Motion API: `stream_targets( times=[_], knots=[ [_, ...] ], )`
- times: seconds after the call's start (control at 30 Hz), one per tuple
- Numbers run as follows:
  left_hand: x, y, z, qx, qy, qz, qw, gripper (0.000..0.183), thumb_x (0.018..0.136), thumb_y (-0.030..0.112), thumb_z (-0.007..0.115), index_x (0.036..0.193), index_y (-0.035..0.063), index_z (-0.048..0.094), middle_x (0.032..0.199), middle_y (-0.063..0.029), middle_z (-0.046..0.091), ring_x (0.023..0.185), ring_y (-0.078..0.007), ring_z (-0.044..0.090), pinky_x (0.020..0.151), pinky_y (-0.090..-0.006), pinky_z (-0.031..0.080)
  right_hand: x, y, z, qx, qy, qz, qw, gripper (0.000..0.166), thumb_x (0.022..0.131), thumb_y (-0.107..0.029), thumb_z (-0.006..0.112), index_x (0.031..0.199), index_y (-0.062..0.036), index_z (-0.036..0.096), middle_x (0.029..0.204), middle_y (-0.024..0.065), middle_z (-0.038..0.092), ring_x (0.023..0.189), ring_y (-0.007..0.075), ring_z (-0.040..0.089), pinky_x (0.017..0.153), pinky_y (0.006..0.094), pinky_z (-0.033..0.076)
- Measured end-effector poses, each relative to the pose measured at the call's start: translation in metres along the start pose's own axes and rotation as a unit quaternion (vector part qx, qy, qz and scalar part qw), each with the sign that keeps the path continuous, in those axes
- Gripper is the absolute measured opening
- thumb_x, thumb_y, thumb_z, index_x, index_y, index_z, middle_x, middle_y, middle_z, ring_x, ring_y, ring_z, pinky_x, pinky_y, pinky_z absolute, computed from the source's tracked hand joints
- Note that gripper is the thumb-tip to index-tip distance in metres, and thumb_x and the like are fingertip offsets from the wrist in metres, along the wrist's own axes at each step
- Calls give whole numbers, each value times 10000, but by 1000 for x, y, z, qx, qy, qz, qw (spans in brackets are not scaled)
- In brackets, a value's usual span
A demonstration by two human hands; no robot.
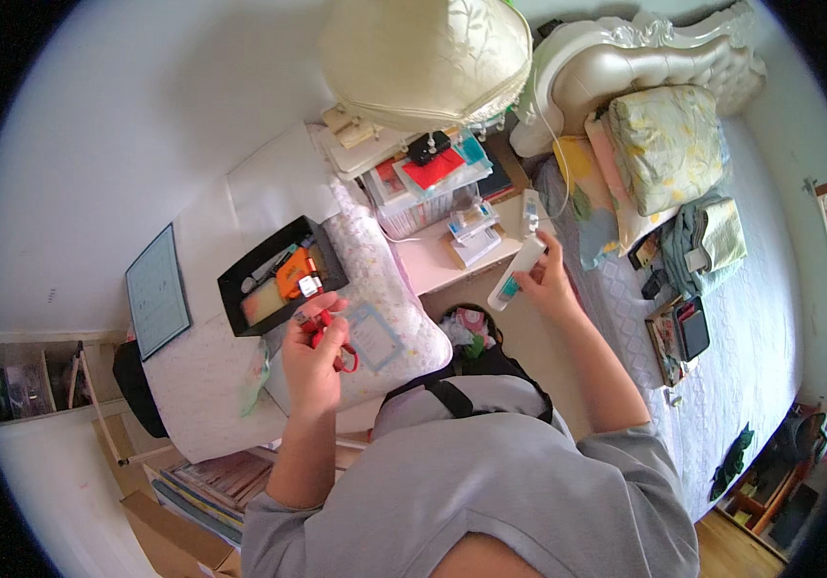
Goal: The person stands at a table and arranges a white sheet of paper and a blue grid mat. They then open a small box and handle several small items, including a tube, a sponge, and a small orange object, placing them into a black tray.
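My left hand [318,354] is closed around a red object with a loop [347,359]; fingers hide much of it, so I cannot tell its kind. Just beyond those fingers stands an open black box [236,285], holding an orange packet [292,273] and other small items. A small white piece [309,286] shows above my fingertips; whether it joins the red object is unclear. My right hand [547,278] grips a slim white container [518,271] with a teal patch, tilted over the gap between table and bed. A white power strip [530,206] lies beyond it.
A cream lampshade [421,65] overhangs piled papers [428,173]. Small boxes [475,231] sit on a pale shelf. A floral cushion [377,282] lies beside the black box. Below is a filled waste bin [468,332]. On the right, the bed [746,347] bears pillows and a tray.
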State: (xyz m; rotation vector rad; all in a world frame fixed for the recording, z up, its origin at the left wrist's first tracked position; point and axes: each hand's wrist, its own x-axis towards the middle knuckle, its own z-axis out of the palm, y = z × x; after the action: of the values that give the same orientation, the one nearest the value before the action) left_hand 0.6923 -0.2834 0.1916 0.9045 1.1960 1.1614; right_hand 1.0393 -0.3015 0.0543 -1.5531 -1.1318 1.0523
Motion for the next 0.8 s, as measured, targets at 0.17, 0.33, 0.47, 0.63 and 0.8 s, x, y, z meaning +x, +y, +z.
stream_targets(
  times=[0.17, 0.33, 0.47, 0.63, 0.8],
  knots=[
    [4, -13, -7, -34, 1, 13, 999, 238, 890, 39, 614, 1126, 21, 587, 1054, -104, 618, 713, -113, 543, 678, -275, 472, -24, 81, -9, -22, 59, 144, 988, 739, 824, -40, 684, 1407, -134, 241, 934, 161, 621, 818, 211, 636, 705, 361, 523],
    [7, -5, -13, -141, 58, 23, 988, 165, 919, 56, 593, 1082, 31, 592, 968, -64, 614, 742, -119, 540, 678, -276, 461, -41, 113, 9, -41, 52, 157, 985, 681, 849, -54, 658, 1392, -163, 262, 920, 168, 629, 793, 217, 638, 686, 368, 520],
    [15, 12, -44, -175, 168, 94, 966, 143, 943, 81, 573, 1073, 28, 598, 847, -24, 571, 723, -104, 525, 662, -268, 446, -33, 98, 11, 40, 42, 109, 992, 630, 895, 4, 588, 1400, -162, 251, 939, 124, 577, 846, 174, 612, 706, 313, 514],
    [9, 34, -102, -92, 280, 165, 941, 146, 958, 133, 572, 1038, 19, 613, 762, 8, 544, 676, -62, 490, 618, -211, 408, -5, 4, 35, 6, 16, -95, 995, 593, 928, -10, 552, 1412, -100, 221, 1091, 139, 539, 943, 200, 594, 802, 318, 496],
    [10, 34, -158, -18, 352, 152, 923, 183, 954, 193, 594, 998, 25, 649, 733, 33, 521, 649, -46, 457, 570, -196, 362, 23, -80, 101, 137, -79, -184, 970, 618, 921, 21, 535, 1417, -99, 188, 1171, 164, 522, 985, 227, 581, 878, 372, 484]
  ],
)
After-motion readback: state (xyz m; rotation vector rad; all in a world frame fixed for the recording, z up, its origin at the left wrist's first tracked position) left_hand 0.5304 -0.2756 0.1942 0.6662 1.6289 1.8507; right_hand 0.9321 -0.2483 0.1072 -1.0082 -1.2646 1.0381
